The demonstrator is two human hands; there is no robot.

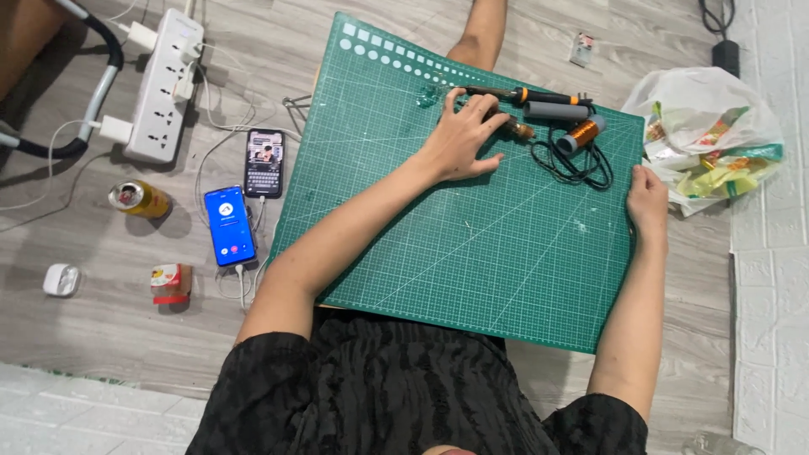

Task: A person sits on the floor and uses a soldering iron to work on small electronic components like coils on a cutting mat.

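A green cutting mat (pixel 472 244) with a printed grid is laid across the lap of a seated person, over a grey wood-pattern floor (pixel 109 329). White brick-pattern wall panelling (pixel 771 295) is seen to the right of the mat.

At the far edge of the mat, a tool with an orange-and-black handle (pixel 514 93), a grey cylindrical grip (pixel 556 110), a spool of copper wire (pixel 583 133) and a coiled black cable (pixel 577 164) are grouped closely. The left hand (pixel 465 135) is laid on the mat beside this group, its fingers loosely curled over a small brown-tipped tool (pixel 516 128); whether it is gripped cannot be told. The right hand (pixel 647 202) is closed over the mat's right edge, fingers wrapped under it.

Left of the mat are placed two phones (pixel 229 224), both with lit screens and cables attached, one white power strip (pixel 164 84), one yellow drink can (pixel 139 199), one small red-and-white packet (pixel 171 283) and one white earbud case (pixel 61 280). Right of the mat, one plastic bag (pixel 712 135) holding wrappers is found.
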